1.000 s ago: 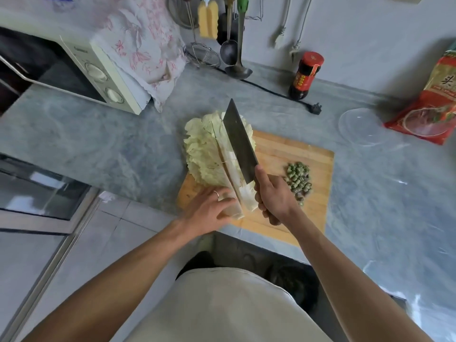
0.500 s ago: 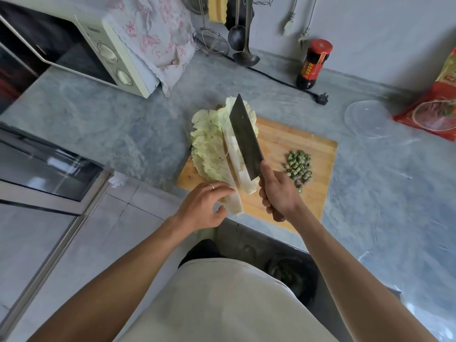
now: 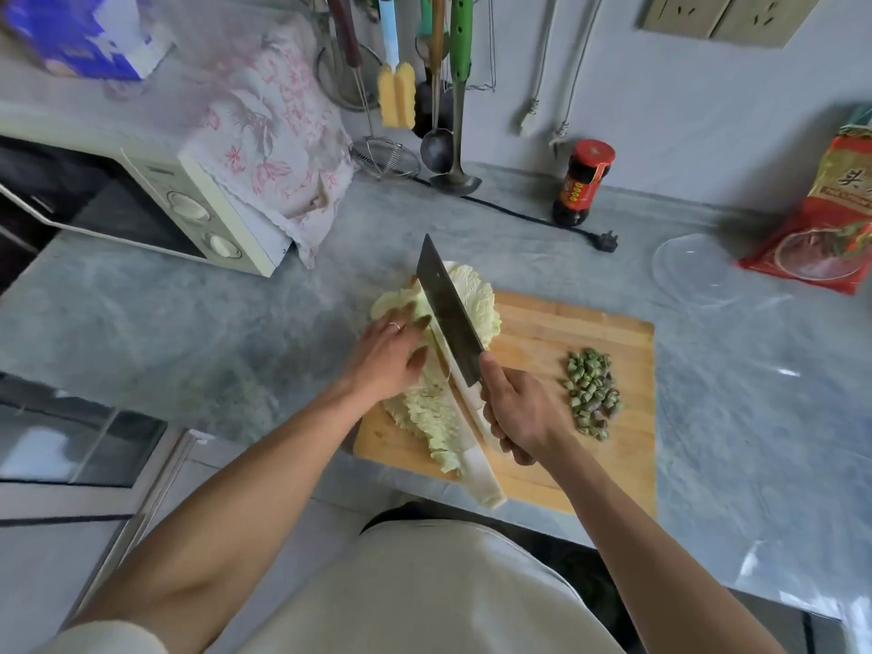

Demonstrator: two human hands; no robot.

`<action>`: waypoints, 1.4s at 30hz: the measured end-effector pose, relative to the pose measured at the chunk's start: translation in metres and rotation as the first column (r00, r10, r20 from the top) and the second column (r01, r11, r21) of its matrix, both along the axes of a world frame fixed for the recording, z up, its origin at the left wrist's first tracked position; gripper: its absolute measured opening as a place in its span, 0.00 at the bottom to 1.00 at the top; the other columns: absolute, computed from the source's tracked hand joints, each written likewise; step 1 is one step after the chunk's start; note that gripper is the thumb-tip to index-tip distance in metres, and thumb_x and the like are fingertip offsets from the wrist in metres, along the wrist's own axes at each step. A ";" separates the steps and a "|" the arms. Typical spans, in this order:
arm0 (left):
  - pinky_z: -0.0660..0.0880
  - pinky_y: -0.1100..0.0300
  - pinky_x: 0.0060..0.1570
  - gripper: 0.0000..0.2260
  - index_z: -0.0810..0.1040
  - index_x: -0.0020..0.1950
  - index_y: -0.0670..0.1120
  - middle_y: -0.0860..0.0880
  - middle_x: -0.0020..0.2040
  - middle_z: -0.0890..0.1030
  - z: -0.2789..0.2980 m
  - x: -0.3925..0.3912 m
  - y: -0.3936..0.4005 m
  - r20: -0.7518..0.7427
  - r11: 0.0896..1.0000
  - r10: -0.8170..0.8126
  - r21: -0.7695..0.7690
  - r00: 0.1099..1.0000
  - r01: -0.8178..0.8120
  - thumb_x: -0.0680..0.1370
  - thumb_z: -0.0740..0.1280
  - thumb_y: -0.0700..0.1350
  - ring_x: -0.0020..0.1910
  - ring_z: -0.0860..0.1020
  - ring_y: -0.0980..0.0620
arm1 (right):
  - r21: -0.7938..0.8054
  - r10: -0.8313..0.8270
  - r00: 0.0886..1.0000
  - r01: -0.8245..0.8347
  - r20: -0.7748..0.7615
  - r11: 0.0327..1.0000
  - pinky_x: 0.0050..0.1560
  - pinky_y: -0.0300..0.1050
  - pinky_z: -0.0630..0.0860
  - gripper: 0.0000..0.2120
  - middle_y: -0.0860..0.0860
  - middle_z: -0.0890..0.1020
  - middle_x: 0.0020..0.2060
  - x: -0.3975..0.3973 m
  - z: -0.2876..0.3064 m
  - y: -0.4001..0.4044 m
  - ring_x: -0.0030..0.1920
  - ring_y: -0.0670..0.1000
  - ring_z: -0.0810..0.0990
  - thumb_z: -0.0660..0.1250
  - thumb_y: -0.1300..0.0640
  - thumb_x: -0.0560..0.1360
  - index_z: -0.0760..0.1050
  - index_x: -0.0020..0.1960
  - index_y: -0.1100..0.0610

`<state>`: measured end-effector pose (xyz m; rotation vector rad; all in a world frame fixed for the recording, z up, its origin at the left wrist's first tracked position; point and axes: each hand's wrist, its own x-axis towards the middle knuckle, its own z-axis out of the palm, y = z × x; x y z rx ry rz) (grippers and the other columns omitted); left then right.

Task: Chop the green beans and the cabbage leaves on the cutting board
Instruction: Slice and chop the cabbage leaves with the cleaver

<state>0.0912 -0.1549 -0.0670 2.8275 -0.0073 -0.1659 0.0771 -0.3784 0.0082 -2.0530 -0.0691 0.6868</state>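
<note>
Your grey counter point(image 3: 188, 332) holds the cutting board point(image 3: 566, 332); your left hand point(image 3: 389, 356) presses flat on cabbage point(image 3: 434, 417), right hand point(image 3: 524, 413) grips the knife point(image 3: 448, 309).

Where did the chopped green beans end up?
In the head view, the chopped green beans sit in a small pile on the right part of the cutting board, just right of the right hand that holds the knife.

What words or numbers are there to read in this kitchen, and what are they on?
"头": red packet, a large character at its top; the smaller print below is too blurred to read.
Jar: the yellow marks on its red label are too blurred to read.
Blue box: blurred, nothing readable.
Microwave: dial markings too small to read.
</note>
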 end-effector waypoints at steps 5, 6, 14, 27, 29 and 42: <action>0.51 0.41 0.74 0.28 0.61 0.78 0.51 0.49 0.80 0.59 -0.014 0.022 0.025 -0.084 0.991 0.012 0.131 0.996 -0.001 0.81 0.55 0.61 0.78 0.55 0.41 | -0.043 -0.028 0.999 0.029 0.028 0.999 0.29 0.47 0.69 0.31 0.56 0.74 0.29 0.016 -0.011 0.030 0.27 0.52 0.70 0.50 0.31 0.79 0.70 0.38 0.58; 0.52 0.41 0.74 0.28 0.62 0.78 0.51 0.49 0.80 0.60 -0.016 0.023 0.028 -0.067 0.991 -0.001 0.135 0.998 0.010 0.80 0.55 0.62 0.78 0.57 0.41 | -0.049 -0.031 0.999 0.032 0.028 0.998 0.30 0.48 0.69 0.31 0.56 0.74 0.29 0.019 -0.012 0.035 0.27 0.52 0.71 0.50 0.32 0.79 0.70 0.38 0.58; 0.65 0.44 0.70 0.32 0.72 0.71 0.46 0.45 0.72 0.73 -0.034 0.030 0.040 0.132 0.994 -0.005 -0.105 0.991 0.019 0.74 0.59 0.64 0.70 0.71 0.43 | -0.125 -0.013 0.997 0.023 0.082 0.992 0.38 0.59 0.79 0.34 0.62 0.80 0.31 0.038 -0.015 0.061 0.29 0.55 0.76 0.49 0.35 0.81 0.72 0.37 0.64; 0.77 0.57 0.54 0.14 0.79 0.62 0.46 0.48 0.54 0.82 -0.008 0.086 0.061 -0.260 0.647 0.339 -0.634 0.904 -0.424 0.77 0.72 0.48 0.53 0.80 0.51 | -0.082 -0.050 0.993 0.059 0.107 0.995 0.29 0.51 0.74 0.25 0.49 0.73 0.26 0.057 -0.007 0.077 0.26 0.51 0.72 0.61 0.38 0.79 0.68 0.36 0.58; 0.77 0.60 0.50 0.08 0.82 0.56 0.46 0.49 0.50 0.84 -0.004 0.090 0.063 -0.263 0.647 0.313 -0.644 0.913 -0.408 0.78 0.71 0.45 0.49 0.82 0.52 | -0.153 -0.038 0.988 0.062 0.151 0.986 0.30 0.48 0.70 0.19 0.50 0.72 0.29 0.076 -0.008 0.083 0.28 0.52 0.70 0.67 0.47 0.78 0.65 0.36 0.56; 0.71 0.72 0.46 0.03 0.80 0.52 0.51 0.59 0.48 0.81 0.017 0.081 0.065 -0.203 0.724 -0.021 -0.678 0.979 -0.125 0.80 0.68 0.45 0.49 0.78 0.66 | -0.120 -0.103 0.980 0.124 0.170 0.985 0.28 0.39 0.66 0.17 0.49 0.75 0.32 0.133 -0.022 0.118 0.29 0.49 0.72 0.72 0.47 0.75 0.68 0.39 0.56</action>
